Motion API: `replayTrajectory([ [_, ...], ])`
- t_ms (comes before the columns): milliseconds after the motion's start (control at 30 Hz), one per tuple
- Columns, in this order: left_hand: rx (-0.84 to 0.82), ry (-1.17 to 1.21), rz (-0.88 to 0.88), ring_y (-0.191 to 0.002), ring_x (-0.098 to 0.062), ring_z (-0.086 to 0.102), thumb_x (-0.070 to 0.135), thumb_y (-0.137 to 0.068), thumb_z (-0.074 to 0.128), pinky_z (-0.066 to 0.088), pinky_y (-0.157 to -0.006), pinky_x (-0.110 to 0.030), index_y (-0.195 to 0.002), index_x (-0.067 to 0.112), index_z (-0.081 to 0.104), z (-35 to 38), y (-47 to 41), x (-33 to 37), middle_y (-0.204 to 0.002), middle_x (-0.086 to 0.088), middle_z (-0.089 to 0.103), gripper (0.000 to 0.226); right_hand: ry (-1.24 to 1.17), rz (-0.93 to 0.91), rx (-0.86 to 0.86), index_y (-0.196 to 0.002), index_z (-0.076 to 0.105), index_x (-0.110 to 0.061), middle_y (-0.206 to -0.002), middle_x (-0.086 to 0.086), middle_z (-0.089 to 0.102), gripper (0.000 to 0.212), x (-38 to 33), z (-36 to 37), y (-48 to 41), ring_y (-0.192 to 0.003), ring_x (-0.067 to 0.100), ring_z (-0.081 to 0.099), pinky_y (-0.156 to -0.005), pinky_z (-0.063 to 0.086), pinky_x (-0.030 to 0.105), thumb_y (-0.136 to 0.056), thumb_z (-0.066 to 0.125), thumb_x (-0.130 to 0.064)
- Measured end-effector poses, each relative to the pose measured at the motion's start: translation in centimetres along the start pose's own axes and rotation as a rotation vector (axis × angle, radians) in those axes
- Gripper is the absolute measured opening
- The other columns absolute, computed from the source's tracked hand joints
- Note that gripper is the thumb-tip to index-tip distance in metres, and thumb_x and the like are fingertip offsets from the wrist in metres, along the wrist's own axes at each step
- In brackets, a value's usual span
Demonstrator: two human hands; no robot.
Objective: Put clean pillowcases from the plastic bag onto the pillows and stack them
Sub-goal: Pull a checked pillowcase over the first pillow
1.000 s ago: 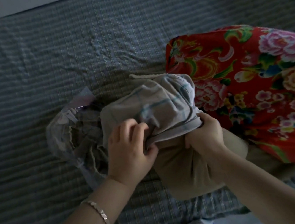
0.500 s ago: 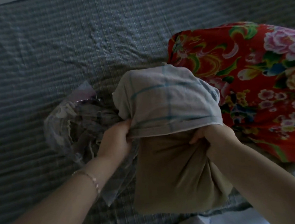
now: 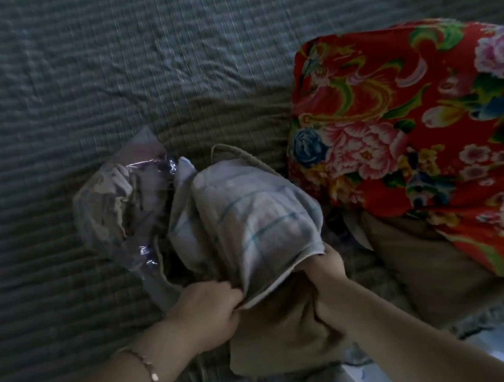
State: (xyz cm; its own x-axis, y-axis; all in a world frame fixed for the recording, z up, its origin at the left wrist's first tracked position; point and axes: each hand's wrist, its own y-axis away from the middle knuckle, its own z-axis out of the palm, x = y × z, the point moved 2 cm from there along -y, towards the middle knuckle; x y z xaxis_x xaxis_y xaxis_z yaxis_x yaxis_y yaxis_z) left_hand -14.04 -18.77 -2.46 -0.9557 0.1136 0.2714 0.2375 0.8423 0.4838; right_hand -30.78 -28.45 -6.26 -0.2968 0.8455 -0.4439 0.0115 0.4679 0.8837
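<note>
1. Head view, surface: a striped grey bed sheet (image 3: pixel 104 82) covers the whole working area and is wrinkled toward the middle
2. Head view, task item: a tan pillow (image 3: pixel 281 336) lies at the near edge of the bed, between the two forearms. Its near end is bare and its far end is inside the cover
3. Head view, cover: a pale grey pillowcase (image 3: pixel 257 218) with teal check lines sits over the far part of the tan pillow, bunched and slack. Its hem runs across the pillow from one hand to the other
4. Left hand (image 3: pixel 209 315): fingers curled tight, gripping the hem at its left end. A thin bracelet (image 3: pixel 148 367) is on the wrist
5. Right hand (image 3: pixel 325 280): clutching the hem at its right end, with the fingertips tucked under the cloth and hidden
6. Plastic bag (image 3: pixel 113 208): clear and crumpled, lying on the sheet just left of the pillowcase and touching it. Folded cloth shows inside; the number of pieces cannot be told
7. Floral pillow (image 3: pixel 428 137): red with pink flowers, lying to the right of the tan pillow, with a tan inner showing at its near end. Whether the two pillows touch cannot be told
</note>
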Motion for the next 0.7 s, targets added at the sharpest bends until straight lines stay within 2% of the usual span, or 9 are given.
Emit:
replayTrajectory([
  [67, -0.187, 0.063, -0.022, -0.094, -0.029, 0.059, 0.034, -0.086, 0.042, 0.043, -0.069, -0.031, -0.092, 0.012, 0.062, 0.7, -1.1, 1.5, -0.098, -0.01, 0.06, 0.031, 0.384, -0.208, -0.033, -0.11, 0.059, -0.012, -0.087, 0.0, 0.062, 0.02, 0.3, -0.7, -1.1, -0.08, 0.017, 0.059, -0.063, 0.043, 0.023, -0.092, 0.05, -0.011],
  [167, -0.257, 0.138, -0.051, -0.095, -0.029, 0.059, 0.052, -0.09, 0.037, 0.039, -0.07, -0.029, -0.091, 0.015, 0.062, 0.7, -3.0, 1.8, -0.101, -0.005, 0.058, 0.045, 1.038, -0.493, -0.05, -0.112, 0.058, -0.022, -0.112, -0.006, 0.057, 0.023, 1.1, -4.2, -3.9, -0.103, 0.018, 0.055, -0.08, 0.044, 0.026, -0.094, 0.045, -0.024],
  [267, 0.357, 0.363, -0.175, -0.077, -0.027, 0.063, 0.045, -0.087, 0.036, 0.042, -0.062, -0.027, -0.083, 0.016, 0.065, -1.6, -6.2, -0.4, -0.089, -0.004, 0.063, 0.041, 1.5, -0.766, -0.015, -0.097, 0.071, -0.024, -0.103, -0.006, 0.057, 0.018, 1.5, -7.7, -4.6, -0.099, 0.017, 0.051, -0.078, 0.046, 0.025, -0.081, 0.064, -0.024],
  [333, 0.609, 0.341, -0.329, -0.095, -0.027, 0.06, 0.028, -0.089, 0.052, 0.045, -0.072, -0.03, -0.106, 0.012, 0.064, -3.3, -9.8, -2.6, -0.111, -0.008, 0.058, 0.026, 1.431, -0.969, -0.005, -0.072, 0.075, -0.023, -0.086, -0.007, 0.055, 0.009, 2.1, -9.2, -4.5, -0.083, 0.013, 0.046, -0.064, 0.052, 0.025, -0.063, 0.072, -0.023],
  [433, 0.231, 0.306, -0.47, -0.132, -0.023, 0.033, 0.044, -0.09, 0.053, 0.032, -0.106, -0.037, -0.137, 0.02, 0.044, -3.4, -15.7, -5.1, -0.144, -0.001, 0.038, 0.053, 1.249, -1.128, -0.121, -0.069, 0.075, -0.014, -0.092, -0.002, 0.058, 0.01, 3.0, -9.2, -4.5, -0.087, 0.015, 0.047, -0.075, 0.053, 0.028, -0.061, 0.069, -0.017],
  [500, 0.1, 0.232, -0.464, -0.132, -0.024, 0.03, 0.044, -0.092, 0.049, 0.027, -0.109, -0.039, -0.128, 0.025, 0.053, -2.6, -18.2, -5.1, -0.139, 0.002, 0.045, 0.041, 1.123, -1.129, -0.111, -0.081, 0.076, -0.006, -0.097, 0.002, 0.064, 0.013, 3.1, -8.6, -4.7, -0.094, 0.017, 0.05, -0.089, 0.043, 0.017, -0.07, 0.068, -0.009],
  [567, 0.124, 0.086, -0.451, -0.125, -0.023, 0.036, 0.032, -0.096, 0.047, 0.023, -0.108, -0.039, -0.114, 0.022, 0.065, -1.9, -19.1, -4.3, -0.125, 0.002, 0.055, 0.027, 1.036, -1.086, -0.086, -0.084, 0.074, -0.003, -0.095, 0.0, 0.065, 0.015, 2.7, -8.4, -5.0, -0.091, 0.015, 0.055, -0.085, 0.042, 0.008, -0.083, 0.062, -0.012],
  [633, 0.272, 0.093, -0.403, -0.116, -0.022, 0.045, 0.023, -0.096, 0.045, 0.024, -0.104, -0.036, -0.105, 0.016, 0.069, -1.7, -18.9, -3.6, -0.114, 0.0, 0.06, 0.026, 1.001, -1.09, -0.135, -0.068, 0.072, -0.007, -0.083, 0.001, 0.068, 0.022, 2.4, -8.5, -5.0, -0.076, 0.014, 0.06, -0.073, 0.051, 0.019, -0.081, 0.064, -0.022],
  [700, 0.48, 0.272, -0.424, -0.1, -0.023, 0.055, 0.017, -0.093, 0.049, 0.041, -0.088, -0.035, -0.093, 0.009, 0.072, -2.7, -18.2, -3.4, -0.101, -0.004, 0.065, 0.024, 0.968, -1.057, -0.173, -0.057, 0.067, -0.011, -0.073, 0.0, 0.065, 0.012, 2.6, -9.1, -5.5, -0.07, 0.007, 0.054, -0.065, 0.051, 0.021, -0.068, 0.072, -0.011],
])
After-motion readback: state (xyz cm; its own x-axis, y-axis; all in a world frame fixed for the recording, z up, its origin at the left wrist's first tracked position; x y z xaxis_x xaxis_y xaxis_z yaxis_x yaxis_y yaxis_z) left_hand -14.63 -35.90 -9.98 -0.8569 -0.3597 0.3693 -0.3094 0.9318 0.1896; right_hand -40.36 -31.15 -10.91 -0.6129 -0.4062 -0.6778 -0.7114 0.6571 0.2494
